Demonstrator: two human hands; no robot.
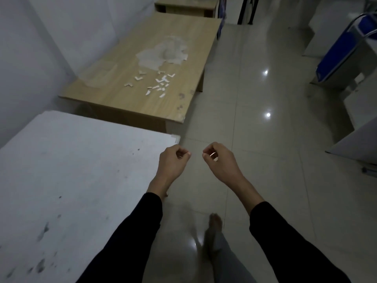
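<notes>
Two hands (pixel 173 160) (pixel 219 160), one white table (pixel 71 170), two wooden tables (pixel 122 99) (pixel 183 7), roughly twenty white scraps (pixel 161 80).

Office-like room: wooden desks (pixel 126 103), tiled floor (pixel 255 139), blue chair (pixel 342 48).

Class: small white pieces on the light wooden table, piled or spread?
Spread: the small white pieces lie apart on the light wooden table.

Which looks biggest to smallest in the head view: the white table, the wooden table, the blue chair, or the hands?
1. white table, but it is closest to the camera
2. wooden table
3. blue chair, partly cut off
4. left hand and right hand look alike
</notes>
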